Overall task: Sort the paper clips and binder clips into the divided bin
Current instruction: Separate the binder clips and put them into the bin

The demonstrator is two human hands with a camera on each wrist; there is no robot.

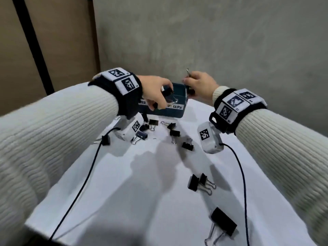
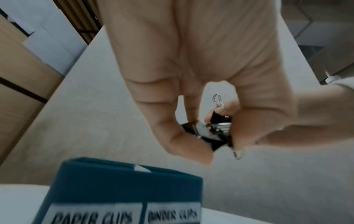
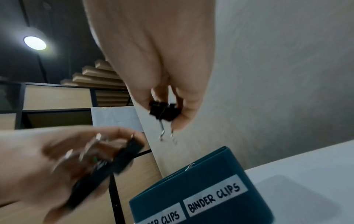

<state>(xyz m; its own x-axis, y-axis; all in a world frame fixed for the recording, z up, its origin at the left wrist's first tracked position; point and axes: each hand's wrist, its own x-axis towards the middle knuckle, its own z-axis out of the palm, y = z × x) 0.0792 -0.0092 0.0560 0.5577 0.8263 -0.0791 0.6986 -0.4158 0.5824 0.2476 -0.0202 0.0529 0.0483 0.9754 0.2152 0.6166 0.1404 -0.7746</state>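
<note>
bin (image 1: pixel 174 113) against wall, loose binder clips (image 1: pixel 173 132) before it, apparently unblocked above

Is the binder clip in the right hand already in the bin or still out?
Still out. The right hand pinches the binder clip above the bin, wire handles pointing down.

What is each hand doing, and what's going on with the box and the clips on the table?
Left hand: holds black binder clips above the box.
Right hand: pinches one black binder clip over the box.
Blue box: open on top, upright, two labelled halves.
Loose clips: lying scattered on the white table.
</note>
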